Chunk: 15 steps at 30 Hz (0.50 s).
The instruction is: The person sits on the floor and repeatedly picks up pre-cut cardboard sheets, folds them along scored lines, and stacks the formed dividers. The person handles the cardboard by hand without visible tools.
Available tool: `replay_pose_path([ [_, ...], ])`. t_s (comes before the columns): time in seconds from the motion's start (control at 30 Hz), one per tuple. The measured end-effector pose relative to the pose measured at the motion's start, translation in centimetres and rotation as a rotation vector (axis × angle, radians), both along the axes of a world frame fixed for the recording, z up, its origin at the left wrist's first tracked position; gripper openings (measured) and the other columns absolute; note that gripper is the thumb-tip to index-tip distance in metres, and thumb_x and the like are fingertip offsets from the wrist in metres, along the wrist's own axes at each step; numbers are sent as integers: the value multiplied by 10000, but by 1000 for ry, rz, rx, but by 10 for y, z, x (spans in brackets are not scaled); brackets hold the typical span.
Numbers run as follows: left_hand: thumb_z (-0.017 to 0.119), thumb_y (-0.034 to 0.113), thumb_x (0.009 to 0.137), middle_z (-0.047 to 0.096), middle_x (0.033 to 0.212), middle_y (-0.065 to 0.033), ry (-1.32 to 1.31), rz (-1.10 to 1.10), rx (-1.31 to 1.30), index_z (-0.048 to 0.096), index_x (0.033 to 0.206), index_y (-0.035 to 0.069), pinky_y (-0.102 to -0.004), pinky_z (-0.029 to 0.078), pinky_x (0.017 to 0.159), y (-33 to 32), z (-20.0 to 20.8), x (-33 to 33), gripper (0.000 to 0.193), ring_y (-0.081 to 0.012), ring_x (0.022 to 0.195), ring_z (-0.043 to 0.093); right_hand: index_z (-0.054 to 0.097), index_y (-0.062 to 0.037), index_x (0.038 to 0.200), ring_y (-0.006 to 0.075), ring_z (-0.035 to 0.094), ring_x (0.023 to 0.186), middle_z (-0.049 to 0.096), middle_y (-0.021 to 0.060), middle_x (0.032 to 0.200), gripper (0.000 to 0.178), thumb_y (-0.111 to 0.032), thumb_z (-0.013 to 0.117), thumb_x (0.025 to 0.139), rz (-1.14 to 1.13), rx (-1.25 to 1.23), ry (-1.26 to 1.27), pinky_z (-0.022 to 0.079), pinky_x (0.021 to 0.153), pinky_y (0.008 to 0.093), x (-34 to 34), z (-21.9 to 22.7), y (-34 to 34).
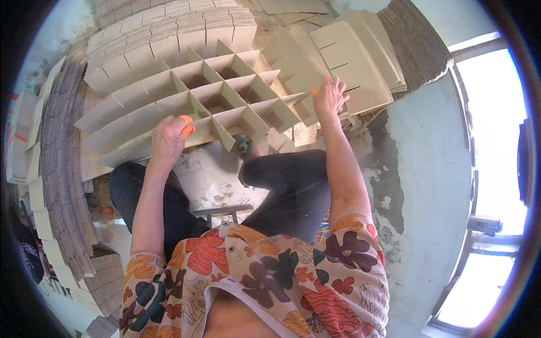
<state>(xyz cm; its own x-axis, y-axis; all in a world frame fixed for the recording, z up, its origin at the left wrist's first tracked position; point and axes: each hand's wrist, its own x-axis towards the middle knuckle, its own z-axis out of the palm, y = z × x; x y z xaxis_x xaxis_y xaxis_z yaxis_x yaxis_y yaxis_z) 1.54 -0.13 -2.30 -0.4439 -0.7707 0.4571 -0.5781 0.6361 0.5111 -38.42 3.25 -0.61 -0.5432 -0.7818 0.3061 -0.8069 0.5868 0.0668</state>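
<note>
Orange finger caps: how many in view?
2. One cap on the left hand at the divider grid; one cap on the right hand. Others may be hidden.

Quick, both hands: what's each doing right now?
Left hand: closed on the near edge of the cardboard divider grid.
Right hand: fingers spread, pressing on the stack of slotted cardboard strips.
</note>
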Motion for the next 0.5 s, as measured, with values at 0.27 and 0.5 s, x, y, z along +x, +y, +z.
replay_pose_path([
  [0.27, 733, 110, 704, 581, 714, -124, -7, -1, 10, 643, 845, 56, -394, 461, 592, 0, -2, 0, 175, -303, 672, 585, 616, -73, 998, 281, 427, 1135, 497, 75, 1141, 312, -165, 697, 711, 62, -19, 55, 325, 902, 517, 2, -7, -6],
  [0.5, 715, 109, 712, 552, 672, -126, 40, -13, 26, 642, 835, 57, -417, 446, 593, 3, 5, -4, 152, -309, 659, 564, 513, -74, 1105, 338, 573, 972, 581, 111, 1085, 429, -157, 716, 735, 75, -74, -132, 453, 793, 464, 5, -10, -9],
])
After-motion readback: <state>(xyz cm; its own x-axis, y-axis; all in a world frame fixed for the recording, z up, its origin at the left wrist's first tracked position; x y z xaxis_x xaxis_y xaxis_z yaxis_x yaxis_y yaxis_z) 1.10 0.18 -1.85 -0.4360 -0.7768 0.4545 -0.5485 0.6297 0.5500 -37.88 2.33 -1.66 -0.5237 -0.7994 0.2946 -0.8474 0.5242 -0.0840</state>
